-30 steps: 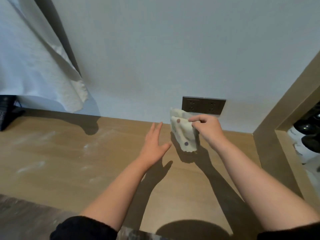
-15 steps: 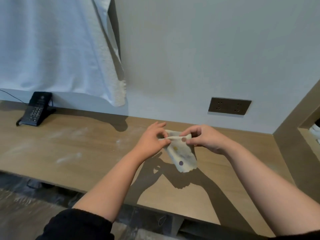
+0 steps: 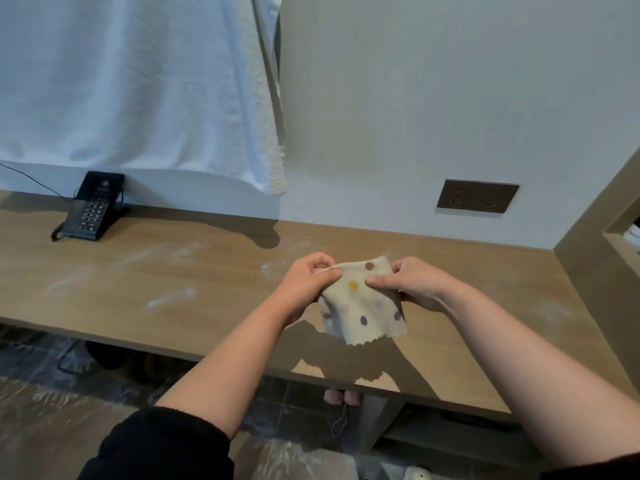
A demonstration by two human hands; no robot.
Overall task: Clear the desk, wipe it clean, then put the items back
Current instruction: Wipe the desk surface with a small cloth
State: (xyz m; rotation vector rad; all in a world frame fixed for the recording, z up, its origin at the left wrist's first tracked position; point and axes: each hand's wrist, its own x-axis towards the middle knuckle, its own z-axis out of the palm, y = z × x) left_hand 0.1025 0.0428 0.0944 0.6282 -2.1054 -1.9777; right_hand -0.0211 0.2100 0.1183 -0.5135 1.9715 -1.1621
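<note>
Cloth point(image 3: 360, 306) spread wider since earlier; left hand point(image 3: 308, 285), right hand point(image 3: 412, 284) pinching it above dusty desk point(image 3: 173, 271); phone point(image 3: 91, 207) far left.

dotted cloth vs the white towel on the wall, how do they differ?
The dotted cloth is small, cream with coloured dots; the white towel is far larger and plain. The cloth is held above the desk by the left hand and right hand; the towel hangs untouched against the wall. The cloth's lower edge is zigzag-cut; the towel looks fluffy. Both are fabric, hanging limp.
</note>
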